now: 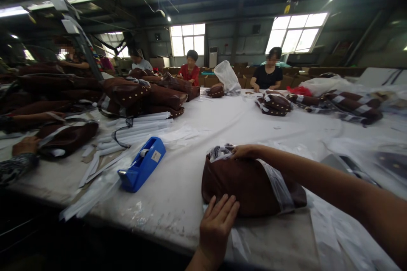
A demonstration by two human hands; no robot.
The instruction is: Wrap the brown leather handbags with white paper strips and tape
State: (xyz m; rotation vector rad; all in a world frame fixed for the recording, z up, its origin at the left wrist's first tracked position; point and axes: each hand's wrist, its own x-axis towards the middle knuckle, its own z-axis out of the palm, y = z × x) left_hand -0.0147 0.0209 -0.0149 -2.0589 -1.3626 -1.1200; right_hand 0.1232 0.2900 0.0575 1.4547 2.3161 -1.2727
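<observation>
A dark brown leather-like bag [241,182] lies on its side on the white-covered table in front of me, with a pale translucent strip wrapped around its right part. My left hand [219,220] rests against its near side, fingers stretched out flat on the surface. At the bag's upper left end, my right hand [244,151] has its fingers bent over the edge, pinching there; the fingertips are partly hidden. Beside that hand, black-and-white patterned material with clear plastic [221,151] shows at the bag's end.
A blue tape dispenser [143,164] stands left of the bag, near white paper strips [140,129]. Brown bags [143,95] are heaped behind. Another person's hand [25,146] touches a bag [68,137] at left. Dotted bags [274,103] and co-workers [269,74] are across the table.
</observation>
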